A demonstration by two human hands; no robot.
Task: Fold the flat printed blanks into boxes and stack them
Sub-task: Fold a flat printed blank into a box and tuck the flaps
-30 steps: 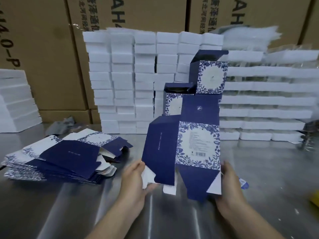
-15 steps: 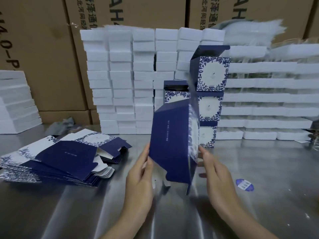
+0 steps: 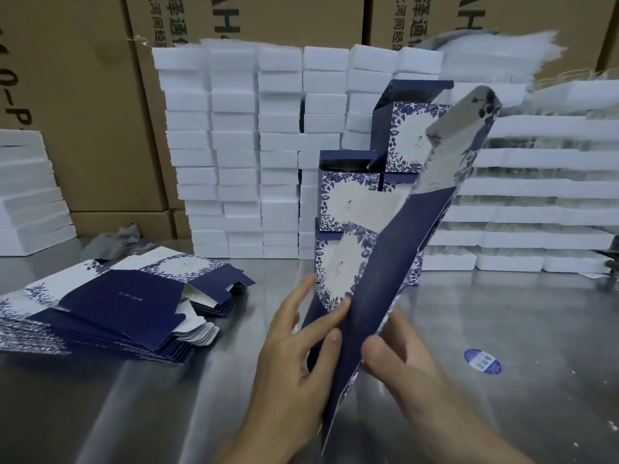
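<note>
A navy and white floral box blank [image 3: 388,269] is held above the steel table, tilted so its top end leans up to the right. My left hand [image 3: 294,356] grips its lower left edge, fingers on the dark panel. My right hand [image 3: 398,360] pinches the lower right edge with thumb in front. A pile of flat printed blanks [image 3: 110,306] lies at the left. Folded boxes [image 3: 348,202] stand stacked in two columns behind the held blank, the taller column [image 3: 402,135] on the right.
White foam blocks [image 3: 254,145] are stacked in a wall at the back, with more at the far left [image 3: 26,192] and clear trays at the right [image 3: 536,195]. Brown cartons [image 3: 83,95] stand behind. A round blue sticker [image 3: 482,361] lies on the steel table [image 3: 502,329].
The blank has been turned and tilted, from facing me upright to leaning up to the right. Both hands shifted lower along its bottom edges.
</note>
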